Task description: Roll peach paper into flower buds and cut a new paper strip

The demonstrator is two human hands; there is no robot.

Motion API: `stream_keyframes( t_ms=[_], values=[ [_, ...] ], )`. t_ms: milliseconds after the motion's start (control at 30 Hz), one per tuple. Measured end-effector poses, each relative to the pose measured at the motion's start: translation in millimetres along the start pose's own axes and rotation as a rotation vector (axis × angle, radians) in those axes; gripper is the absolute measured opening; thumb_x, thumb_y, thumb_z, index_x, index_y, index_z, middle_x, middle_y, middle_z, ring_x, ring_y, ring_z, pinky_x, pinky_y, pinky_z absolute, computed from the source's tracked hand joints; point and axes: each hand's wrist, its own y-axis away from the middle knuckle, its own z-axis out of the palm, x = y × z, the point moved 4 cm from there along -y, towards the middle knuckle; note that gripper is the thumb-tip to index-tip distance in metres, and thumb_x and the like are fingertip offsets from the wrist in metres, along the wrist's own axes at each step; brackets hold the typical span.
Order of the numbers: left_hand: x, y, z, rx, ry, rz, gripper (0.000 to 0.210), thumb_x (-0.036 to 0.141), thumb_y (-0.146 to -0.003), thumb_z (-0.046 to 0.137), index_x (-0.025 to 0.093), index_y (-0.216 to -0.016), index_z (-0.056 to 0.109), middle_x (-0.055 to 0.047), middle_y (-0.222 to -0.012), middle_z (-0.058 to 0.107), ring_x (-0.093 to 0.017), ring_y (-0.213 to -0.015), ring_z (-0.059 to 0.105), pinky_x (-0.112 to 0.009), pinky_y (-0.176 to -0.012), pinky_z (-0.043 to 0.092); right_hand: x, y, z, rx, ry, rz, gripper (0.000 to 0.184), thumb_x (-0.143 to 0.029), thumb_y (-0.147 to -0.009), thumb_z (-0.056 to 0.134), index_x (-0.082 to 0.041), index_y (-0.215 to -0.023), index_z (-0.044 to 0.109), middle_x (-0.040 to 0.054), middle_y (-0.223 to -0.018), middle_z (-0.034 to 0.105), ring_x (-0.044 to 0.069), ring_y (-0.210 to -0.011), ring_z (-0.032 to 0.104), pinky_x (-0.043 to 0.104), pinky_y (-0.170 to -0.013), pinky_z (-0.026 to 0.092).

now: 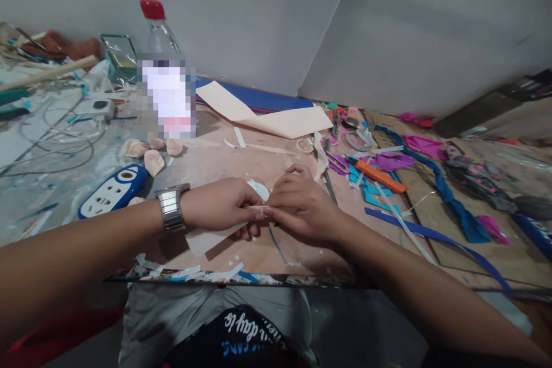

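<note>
My left hand (224,205), with a metal-banded watch (171,207) on its wrist, is closed in a pinch on a pale cream strip (211,240) that looks like paper or thin foam. The strip's loose end slants down to the left below the hand. Against its fingertips, my right hand (302,202) pinches the strip's folded end between thumb and curled fingers. Both hands meet low over the wooden tabletop (207,164). Behind the fingers lies a small white piece (259,188), partly covered. Exactly how the strip is folded is hidden by the fingers.
Left are a blue-and-white power strip (112,191), peach petal-like pieces (154,162) and a red-capped bottle (161,34). A folded cream sheet (263,118) lies at the back. To the right are an orange utility knife (376,175), tape rolls (361,139) and blue ribbon (448,244).
</note>
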Motion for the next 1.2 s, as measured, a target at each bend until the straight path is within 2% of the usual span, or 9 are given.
stream_keyframes(
  t_ms=[233,533,700,867,967,1067,1133,1200],
  values=[
    [1,0,3.2,-0.084,0.150,-0.010,0.040,0.049,-0.106,0.048,0.015,-0.095,0.065,-0.010,-0.092,0.076,-0.017,-0.076,0.075,-0.027,-0.067,0.059,1,0,-3,0.059,-0.033,-0.011,0.016,-0.035,-0.101,0.066,-0.028,-0.099,0.080,-0.0016,-0.082,0.078,0.018,-0.082,0.069,0.045,-0.102,0.036],
    [-8,-5,2.9,-0.156,0.295,-0.009,0.014,0.024,-0.100,0.050,0.015,-0.103,0.060,-0.008,-0.096,0.073,-0.016,-0.070,0.074,-0.028,-0.066,0.059,4,2,-6,0.180,0.005,-0.098,0.009,-0.028,-0.099,0.071,-0.025,-0.099,0.079,-0.0006,-0.080,0.078,0.017,-0.077,0.070,0.045,-0.101,0.038],
    [-11,-5,3.2,-0.181,0.324,-0.057,0.019,0.013,-0.092,0.047,0.015,-0.106,0.059,-0.009,-0.099,0.072,-0.016,-0.076,0.074,-0.029,-0.070,0.059,5,0,-9,0.167,-0.012,-0.047,0.010,-0.028,-0.098,0.069,-0.024,-0.095,0.077,0.0000,-0.080,0.078,0.017,-0.075,0.069,0.045,-0.099,0.039],
    [-7,-1,3.4,-0.223,0.302,-0.086,0.024,0.012,-0.086,0.047,0.018,-0.106,0.058,-0.009,-0.100,0.073,-0.018,-0.077,0.073,-0.027,-0.063,0.057,3,-3,-14,0.142,0.002,-0.039,0.012,-0.025,-0.097,0.066,-0.022,-0.089,0.074,0.0012,-0.080,0.079,0.018,-0.073,0.068,0.046,-0.096,0.038],
    [-6,1,4.1,-0.251,0.343,-0.084,0.025,0.011,-0.080,0.050,0.019,-0.103,0.058,-0.006,-0.094,0.072,-0.017,-0.072,0.071,-0.028,-0.062,0.057,6,-1,-16,0.130,0.014,-0.024,0.012,-0.026,-0.097,0.065,-0.022,-0.089,0.073,0.0020,-0.082,0.079,0.019,-0.075,0.067,0.046,-0.097,0.038],
    [-3,2,5.1,-0.281,0.417,-0.065,0.023,0.010,-0.077,0.052,0.019,-0.098,0.057,-0.004,-0.087,0.071,-0.016,-0.070,0.070,-0.031,-0.069,0.059,10,0,-18,0.154,0.025,-0.011,0.011,-0.026,-0.097,0.066,-0.022,-0.089,0.073,0.0021,-0.081,0.079,0.019,-0.075,0.068,0.046,-0.096,0.040],
    [1,2,3.4,-0.255,0.432,-0.039,0.017,0.011,-0.078,0.054,0.018,-0.094,0.058,-0.004,-0.086,0.071,-0.016,-0.071,0.070,-0.031,-0.070,0.059,13,1,-20,0.195,0.031,-0.019,0.010,-0.025,-0.097,0.068,-0.021,-0.090,0.073,0.0024,-0.081,0.079,0.019,-0.075,0.068,0.045,-0.093,0.041],
    [5,2,-2.1,-0.149,0.405,-0.015,0.012,0.015,-0.081,0.057,0.017,-0.093,0.060,-0.006,-0.087,0.071,-0.015,-0.069,0.068,-0.027,-0.064,0.056,16,2,-24,0.255,0.038,-0.035,0.007,-0.025,-0.097,0.069,-0.021,-0.092,0.073,0.0026,-0.081,0.078,0.019,-0.075,0.069,0.044,-0.090,0.043]
  ],
)
